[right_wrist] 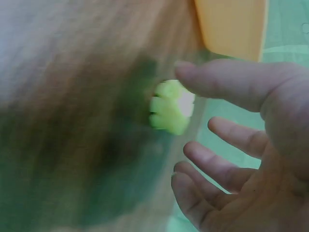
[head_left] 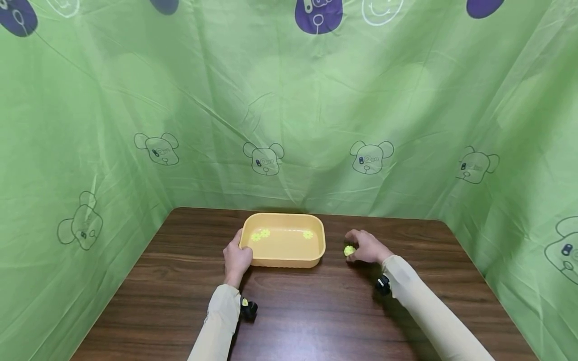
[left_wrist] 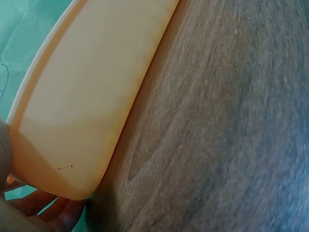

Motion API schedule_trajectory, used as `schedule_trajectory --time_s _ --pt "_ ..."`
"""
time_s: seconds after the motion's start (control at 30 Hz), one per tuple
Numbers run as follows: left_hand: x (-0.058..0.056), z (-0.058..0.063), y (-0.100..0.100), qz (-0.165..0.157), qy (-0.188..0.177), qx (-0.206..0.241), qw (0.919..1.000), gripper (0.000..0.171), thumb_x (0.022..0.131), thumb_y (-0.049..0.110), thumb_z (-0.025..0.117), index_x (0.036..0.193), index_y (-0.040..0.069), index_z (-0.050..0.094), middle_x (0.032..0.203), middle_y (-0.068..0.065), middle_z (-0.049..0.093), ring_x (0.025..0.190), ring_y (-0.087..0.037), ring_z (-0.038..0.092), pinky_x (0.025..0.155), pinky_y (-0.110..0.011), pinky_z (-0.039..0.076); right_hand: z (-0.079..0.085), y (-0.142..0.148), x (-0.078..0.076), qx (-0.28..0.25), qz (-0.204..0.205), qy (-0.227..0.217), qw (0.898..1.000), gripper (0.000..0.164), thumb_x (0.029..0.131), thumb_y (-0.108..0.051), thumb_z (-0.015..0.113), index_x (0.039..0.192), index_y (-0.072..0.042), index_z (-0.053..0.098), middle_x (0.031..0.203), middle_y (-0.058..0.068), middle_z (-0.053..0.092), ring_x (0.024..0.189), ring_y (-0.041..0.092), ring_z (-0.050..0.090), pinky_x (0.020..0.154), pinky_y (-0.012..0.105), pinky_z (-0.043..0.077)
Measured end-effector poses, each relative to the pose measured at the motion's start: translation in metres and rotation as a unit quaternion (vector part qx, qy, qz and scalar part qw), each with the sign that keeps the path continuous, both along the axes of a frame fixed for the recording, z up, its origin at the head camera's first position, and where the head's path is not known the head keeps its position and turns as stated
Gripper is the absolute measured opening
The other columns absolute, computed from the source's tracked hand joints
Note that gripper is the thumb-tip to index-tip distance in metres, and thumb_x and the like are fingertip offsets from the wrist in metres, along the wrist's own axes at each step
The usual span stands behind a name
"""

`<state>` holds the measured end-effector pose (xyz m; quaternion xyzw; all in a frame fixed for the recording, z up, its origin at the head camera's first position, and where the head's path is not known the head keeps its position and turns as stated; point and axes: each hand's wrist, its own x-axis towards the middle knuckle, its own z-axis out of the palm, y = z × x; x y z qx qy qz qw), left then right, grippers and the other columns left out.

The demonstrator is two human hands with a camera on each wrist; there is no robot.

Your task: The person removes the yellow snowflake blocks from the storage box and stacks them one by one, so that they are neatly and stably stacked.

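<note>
My left hand (head_left: 238, 256) grips the left end of a yellow-orange rectangular basin (head_left: 282, 262), thumb over the rim. In the left wrist view its fingers (left_wrist: 67, 212) curl under the basin's corner. Right of the basin, my right hand (head_left: 368, 247) reaches around a small yellow-green flower-shaped piece (head_left: 349, 250). The right wrist view has the thumb (right_wrist: 227, 82) right at the flower piece (right_wrist: 169, 108), while the other fingers are spread and loosely bent, apart from it. Inside the basin, three similar yellow-green flowers show, two at the left and one flower (head_left: 307, 234) at the right.
Both hands work over a dark brown wooden table (head_left: 307, 316). A green curtain (head_left: 316, 100) with printed bear heads hangs behind it and along both sides. The basin stands near the table's back edge. Each wrist wears a small black camera.
</note>
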<state>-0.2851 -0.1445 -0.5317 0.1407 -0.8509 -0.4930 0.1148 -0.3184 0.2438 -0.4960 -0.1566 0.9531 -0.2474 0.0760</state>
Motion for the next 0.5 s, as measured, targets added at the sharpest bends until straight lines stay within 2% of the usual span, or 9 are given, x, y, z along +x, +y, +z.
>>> schedule_trajectory --time_s 0.1,0.2,0.37,0.5 --pt "0.000 -0.001 0.001 0.000 0.003 -0.003 1.0000 0.067 0.083 0.003 0.049 0.147 0.019 0.055 0.141 -0.019 0.060 0.121 -0.038 0.057 0.100 -0.053 0.047 0.012 -0.008 -0.002 0.015 -0.009 0.015 1.000 0.069 0.073 -0.014 0.085 0.134 0.000 0.057 0.127 0.024 0.061 0.119 0.045 0.054 0.100 0.060 0.043" --pt "0.000 -0.001 0.001 0.001 0.007 -0.007 0.9999 0.067 0.083 0.002 0.049 0.147 0.018 0.055 0.140 -0.020 0.061 0.120 -0.039 0.058 0.099 -0.055 0.047 0.024 -0.024 -0.007 0.012 -0.030 0.039 0.999 0.063 0.081 -0.020 0.081 0.137 -0.003 0.057 0.131 0.023 0.059 0.120 0.043 0.054 0.100 0.059 0.045" --pt "0.001 -0.002 0.001 0.003 0.010 -0.008 0.9999 0.067 0.081 0.002 0.049 0.147 0.018 0.055 0.139 -0.021 0.061 0.119 -0.039 0.058 0.097 -0.055 0.048 0.035 -0.062 -0.018 -0.013 -0.024 0.108 0.994 0.047 0.089 -0.025 0.074 0.129 -0.004 0.063 0.120 0.019 0.066 0.110 0.034 0.062 0.093 0.051 0.051" --pt "0.001 0.000 0.002 0.004 0.009 -0.004 0.9999 0.067 0.081 0.003 0.049 0.146 0.019 0.056 0.139 -0.020 0.062 0.118 -0.040 0.058 0.097 -0.055 0.048 0.039 -0.098 -0.025 -0.003 -0.008 0.152 0.988 0.039 0.091 -0.024 0.072 0.123 -0.002 0.066 0.111 0.016 0.070 0.101 0.031 0.065 0.087 0.048 0.054"
